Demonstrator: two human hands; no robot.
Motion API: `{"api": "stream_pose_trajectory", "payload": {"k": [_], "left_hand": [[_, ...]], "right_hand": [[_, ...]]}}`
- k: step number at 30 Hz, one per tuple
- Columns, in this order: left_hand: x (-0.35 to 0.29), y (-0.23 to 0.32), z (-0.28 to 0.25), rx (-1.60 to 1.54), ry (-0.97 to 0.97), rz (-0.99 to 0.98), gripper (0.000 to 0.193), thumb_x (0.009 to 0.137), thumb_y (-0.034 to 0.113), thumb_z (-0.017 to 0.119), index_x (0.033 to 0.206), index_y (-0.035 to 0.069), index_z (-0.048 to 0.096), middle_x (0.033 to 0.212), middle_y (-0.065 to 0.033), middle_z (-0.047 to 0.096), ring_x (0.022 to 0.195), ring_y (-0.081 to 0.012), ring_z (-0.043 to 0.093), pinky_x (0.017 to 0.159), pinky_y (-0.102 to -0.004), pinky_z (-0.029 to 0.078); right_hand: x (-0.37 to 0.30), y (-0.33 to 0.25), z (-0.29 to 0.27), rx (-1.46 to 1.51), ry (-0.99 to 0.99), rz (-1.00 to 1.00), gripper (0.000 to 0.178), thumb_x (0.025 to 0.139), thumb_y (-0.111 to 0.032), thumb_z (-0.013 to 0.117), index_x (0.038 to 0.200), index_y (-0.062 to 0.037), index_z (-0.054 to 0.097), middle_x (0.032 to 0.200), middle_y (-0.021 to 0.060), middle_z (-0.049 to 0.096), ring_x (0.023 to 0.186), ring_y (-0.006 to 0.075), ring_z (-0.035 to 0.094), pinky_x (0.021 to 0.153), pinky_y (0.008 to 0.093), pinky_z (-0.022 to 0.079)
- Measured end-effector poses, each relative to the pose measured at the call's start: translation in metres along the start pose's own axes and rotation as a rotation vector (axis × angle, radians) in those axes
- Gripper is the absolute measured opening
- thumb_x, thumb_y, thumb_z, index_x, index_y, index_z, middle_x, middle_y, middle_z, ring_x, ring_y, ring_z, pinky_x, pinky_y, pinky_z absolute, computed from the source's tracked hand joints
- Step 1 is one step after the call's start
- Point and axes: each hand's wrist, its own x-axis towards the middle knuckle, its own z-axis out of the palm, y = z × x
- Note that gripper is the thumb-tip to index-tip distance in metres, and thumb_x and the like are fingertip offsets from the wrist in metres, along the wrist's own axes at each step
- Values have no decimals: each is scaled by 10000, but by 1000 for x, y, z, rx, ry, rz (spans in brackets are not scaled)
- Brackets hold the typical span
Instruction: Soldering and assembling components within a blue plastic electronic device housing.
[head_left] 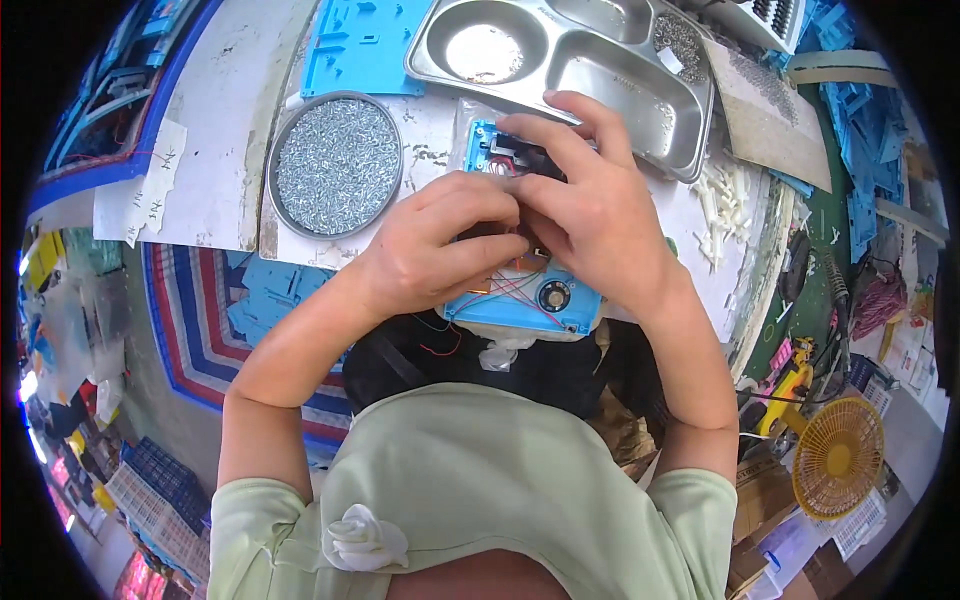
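A blue plastic housing (524,312) lies in front of me at the near edge of the table, with thin coloured wires and a round black speaker (553,295) inside it. My left hand (435,240) is over its middle, fingers curled and pinched together; what they hold is hidden. Across from it, my right hand (598,200) bends over the housing's right side, its thumb and a finger closing near the left fingertips. Its other fingers arch above a black part (530,158) at the far end. The hands cover most of the housing's middle.
A round tray of small silvery screws (338,165) stands left of the hands. Beyond are a blue plastic panel (362,45) and a steel compartment tray (560,75). White plastic pieces (722,210) lie at the right. A yellow fan (838,458) stands lower right.
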Motion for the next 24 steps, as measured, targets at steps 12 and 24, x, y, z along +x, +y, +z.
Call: {"api": "stream_pose_trajectory", "payload": {"k": [12, 24], "left_hand": [[-4, 1, 7, 3, -14, -154, 263, 742, 34, 810, 989, 63, 722, 1150, -124, 679, 972, -320, 700, 788, -403, 593], [-4, 3, 8, -171, 100, -164, 276, 745, -2, 803, 1003, 48, 720, 1039, -106, 706, 863, -295, 709, 725, -377, 583]], "right_hand": [[-53, 11, -3, 12, 219, 173, 242, 695, -50, 820, 921, -125, 780, 1232, 53, 718, 1248, 360, 532, 957, 438, 472], [-29, 1, 10, -174, 185, -3, 251, 650, -136, 809, 895, -139, 754, 865, -27, 601, 895, 236, 541, 843, 422, 418]]}}
